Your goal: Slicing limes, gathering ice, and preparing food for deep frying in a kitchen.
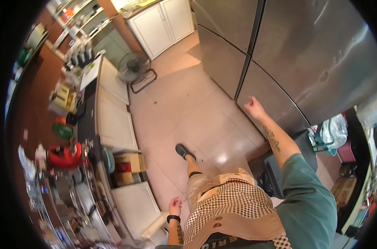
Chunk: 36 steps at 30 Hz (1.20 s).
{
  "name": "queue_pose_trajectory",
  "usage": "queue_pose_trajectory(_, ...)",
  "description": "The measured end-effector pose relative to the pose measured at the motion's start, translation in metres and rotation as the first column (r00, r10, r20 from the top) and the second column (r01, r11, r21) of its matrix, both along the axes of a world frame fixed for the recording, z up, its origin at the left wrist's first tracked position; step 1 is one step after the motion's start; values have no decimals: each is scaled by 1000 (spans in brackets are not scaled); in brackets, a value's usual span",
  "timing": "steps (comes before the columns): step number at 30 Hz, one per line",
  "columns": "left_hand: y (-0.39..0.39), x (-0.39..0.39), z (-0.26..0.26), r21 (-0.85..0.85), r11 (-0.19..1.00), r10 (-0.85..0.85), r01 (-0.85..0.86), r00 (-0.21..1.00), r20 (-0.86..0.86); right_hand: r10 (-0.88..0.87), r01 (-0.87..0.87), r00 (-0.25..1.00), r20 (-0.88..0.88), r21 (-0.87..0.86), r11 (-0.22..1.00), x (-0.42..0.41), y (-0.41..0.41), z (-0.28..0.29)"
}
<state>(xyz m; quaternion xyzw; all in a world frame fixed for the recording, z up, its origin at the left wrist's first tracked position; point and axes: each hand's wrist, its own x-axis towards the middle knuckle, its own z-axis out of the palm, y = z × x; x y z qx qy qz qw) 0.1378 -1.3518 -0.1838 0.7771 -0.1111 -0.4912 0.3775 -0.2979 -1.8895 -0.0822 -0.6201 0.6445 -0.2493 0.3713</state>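
Note:
My right hand (254,108) is held out in front of the lower door of a stainless steel refrigerator (303,53), its fingers loosely curled with nothing visible in them. Whether it touches the door I cannot tell. My left hand (175,206), with a black band at the wrist, hangs low beside the checked apron (235,202). Its fingers are partly bent and no object shows in them. One foot in a black shoe (184,151) is forward on the tiled floor (188,105).
A floor fan (134,66) stands near the left cabinets (113,115). Cluttered counters run along the left, with a red appliance (65,155). White cabinets (162,26) stand ahead. At right are a dark bin (274,176) and a teal rack with plastic bags (333,132).

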Motion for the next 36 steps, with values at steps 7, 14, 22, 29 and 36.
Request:
queue_pose_trajectory(7,-231,191,-37,37,999,-21,27,989,-147,-568,614,780,261,-145,776,24,-285,-35)
queue_pose_trajectory(14,-528,281,29,26,832,-551,555,819,161,-812,818,575,101,-101,567,48,-348,-64)
queue_pose_trajectory(22,-783,160,57,-260,585,-772,768,626,114,-229,183,899,374,155,971,268,-188,-93)
queue_pose_trajectory(29,-945,178,56,89,707,-703,701,684,194,-456,458,885,90,5,889,140,-368,-260)
queue_pose_trajectory(36,-996,287,53,-57,596,-647,801,520,558,-814,709,254,521,473,524,40,-628,-266)
